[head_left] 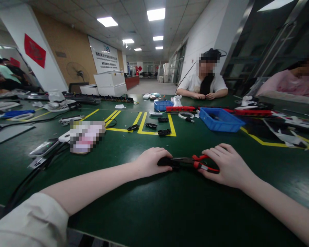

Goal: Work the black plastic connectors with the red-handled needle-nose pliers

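Head view showed the green tabletop (pixel 154 212), where the left hand (pixel 150 162) lay curled over a small black part (pixel 166 161) gripped by the nose of pliers (pixel 189 161), whose red handles the right hand (pixel 228 164) loosely clasped; the jaw contact was hidden, a firmer squeeze seemingly due.
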